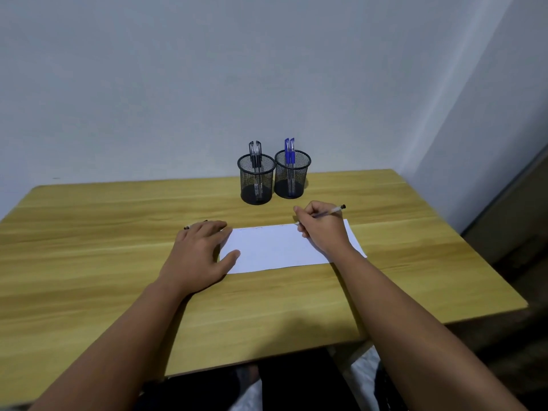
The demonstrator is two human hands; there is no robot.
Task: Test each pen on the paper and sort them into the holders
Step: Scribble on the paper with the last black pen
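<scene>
A white sheet of paper lies on the wooden table, with faint marks along its far edge. My right hand grips a clear pen in a writing hold, its tip down at the paper's far right edge. My left hand lies flat, fingers spread, on the paper's left edge. A dark pen pokes out from under its fingers. Two black mesh holders stand behind: the left holder has black-capped pens, the right holder has blue-capped pens.
The table meets a pale wall at the back. Its right edge drops off to a dark floor. My lap shows below the near edge.
</scene>
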